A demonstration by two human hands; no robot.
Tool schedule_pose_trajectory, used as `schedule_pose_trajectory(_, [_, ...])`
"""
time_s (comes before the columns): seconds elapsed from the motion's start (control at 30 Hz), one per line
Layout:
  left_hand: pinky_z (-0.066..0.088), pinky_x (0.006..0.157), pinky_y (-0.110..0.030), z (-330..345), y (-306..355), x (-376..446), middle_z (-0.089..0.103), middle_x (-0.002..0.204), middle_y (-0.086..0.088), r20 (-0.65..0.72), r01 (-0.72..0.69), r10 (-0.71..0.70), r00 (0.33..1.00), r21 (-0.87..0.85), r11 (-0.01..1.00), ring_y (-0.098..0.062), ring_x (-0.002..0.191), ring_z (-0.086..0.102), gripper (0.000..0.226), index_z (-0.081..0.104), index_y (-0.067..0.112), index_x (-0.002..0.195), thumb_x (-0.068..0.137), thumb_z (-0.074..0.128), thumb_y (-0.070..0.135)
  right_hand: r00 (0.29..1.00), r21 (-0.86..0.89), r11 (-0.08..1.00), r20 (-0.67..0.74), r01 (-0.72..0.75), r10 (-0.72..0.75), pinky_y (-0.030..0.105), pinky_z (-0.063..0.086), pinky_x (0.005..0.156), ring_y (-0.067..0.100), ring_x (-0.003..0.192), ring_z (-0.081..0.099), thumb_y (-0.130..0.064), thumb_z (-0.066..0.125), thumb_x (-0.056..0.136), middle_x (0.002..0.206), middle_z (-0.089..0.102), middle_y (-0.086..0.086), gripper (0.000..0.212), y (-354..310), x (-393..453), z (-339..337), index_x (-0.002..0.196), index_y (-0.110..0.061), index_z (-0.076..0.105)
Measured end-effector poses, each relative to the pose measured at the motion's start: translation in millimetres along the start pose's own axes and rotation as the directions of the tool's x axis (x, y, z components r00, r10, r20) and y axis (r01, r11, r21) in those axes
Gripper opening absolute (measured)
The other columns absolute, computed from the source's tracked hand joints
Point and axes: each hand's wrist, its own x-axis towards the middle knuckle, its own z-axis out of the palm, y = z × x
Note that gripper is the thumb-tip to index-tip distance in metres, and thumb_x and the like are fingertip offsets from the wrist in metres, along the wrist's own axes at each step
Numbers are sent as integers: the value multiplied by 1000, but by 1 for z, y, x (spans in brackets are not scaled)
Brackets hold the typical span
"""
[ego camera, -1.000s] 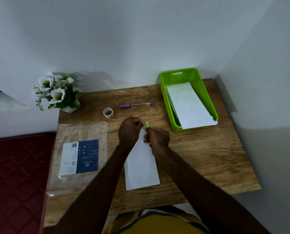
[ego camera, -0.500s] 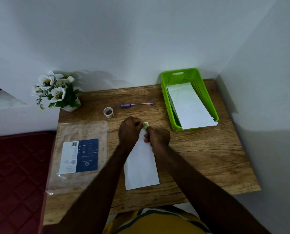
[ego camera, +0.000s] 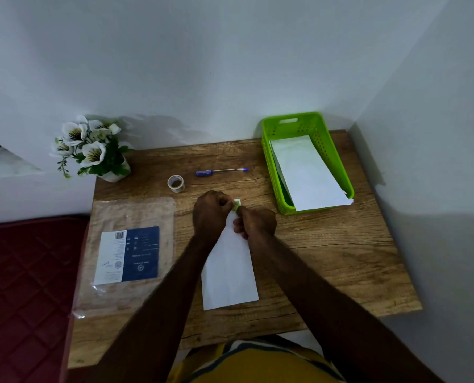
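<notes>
A white envelope [ego camera: 229, 275] lies lengthwise on the wooden table [ego camera: 327, 244], its near end toward me. At its far end sits a small green stamp-like piece [ego camera: 236, 205] on a white backing. My left hand [ego camera: 211, 214] and my right hand [ego camera: 255, 222] meet over that end, fingers curled, both pinching the green piece. The envelope's far end is hidden under my hands.
A green plastic basket [ego camera: 329, 150] at the back right holds white envelopes [ego camera: 307, 172]. A blue pen [ego camera: 220, 171] and a small tape roll [ego camera: 176, 183] lie behind my hands. A clear plastic packet with a blue label [ego camera: 131, 255] lies left. A potted flower [ego camera: 92, 150] stands at the back left corner.
</notes>
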Motion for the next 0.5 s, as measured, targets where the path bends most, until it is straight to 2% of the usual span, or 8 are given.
schedule_pose_trajectory(0.17, [60,75,-34,-5,-4,7,75,78,8,18,64,-63,998,-120,991,-6,74,70,4,80,21,80,81,83,21,1000,-101,995,15,24,-22,18,38,37,10,40,61,-35,75,90,62,71,7,40,-1,1,-4,68,-2,67])
schedule_pose_trajectory(0.23, [61,73,-32,-8,-7,9,75,76,10,28,43,-39,999,-139,989,-3,72,71,5,79,22,78,80,84,20,998,-170,984,11,55,-54,22,46,43,12,43,65,-39,76,88,63,71,5,41,1,1,-4,68,-4,67])
schedule_pose_trajectory(0.27, [62,73,-31,-9,-8,11,75,76,11,36,37,-32,999,-153,988,-2,72,71,7,79,23,77,79,84,19,994,-236,967,-31,92,-103,25,53,50,13,47,67,-39,78,86,63,72,3,36,2,-1,-5,71,-7,68])
schedule_pose_trajectory(0.33, [61,72,-26,-11,-8,13,76,76,13,70,61,-49,996,-195,979,0,74,72,10,79,24,76,80,84,16,936,-427,866,-110,258,-334,30,55,67,16,65,70,-34,78,81,76,73,-3,19,6,-8,-11,84,-17,70])
schedule_pose_trajectory(0.37, [59,70,-24,-11,-8,14,76,76,13,92,84,-66,994,-209,974,2,74,71,11,79,25,76,80,84,15,862,-527,763,-104,376,-497,29,52,69,17,75,68,-29,74,82,85,72,-4,14,11,-11,-15,92,-19,70])
schedule_pose_trajectory(0.43, [52,62,-16,-14,-8,16,74,78,14,132,131,-103,986,-220,967,6,74,69,13,79,26,80,80,85,15,605,-683,444,-4,580,-796,31,50,64,21,84,64,-20,67,86,97,69,0,16,25,-12,-23,101,-16,70])
schedule_pose_trajectory(0.47, [49,59,-13,-15,-8,17,74,79,15,142,138,-107,984,-228,964,8,73,68,13,79,25,82,80,85,15,473,-737,272,74,619,-878,32,52,62,24,89,64,-19,66,87,102,67,4,17,29,-11,-26,103,-14,70])
schedule_pose_trajectory(0.5, [47,57,-11,-15,-9,17,74,80,15,146,139,-107,984,-232,963,8,72,68,13,79,25,84,81,85,15,384,-767,136,153,627,-910,35,55,61,26,97,63,-19,66,87,110,67,7,21,33,-8,-27,107,-12,70])
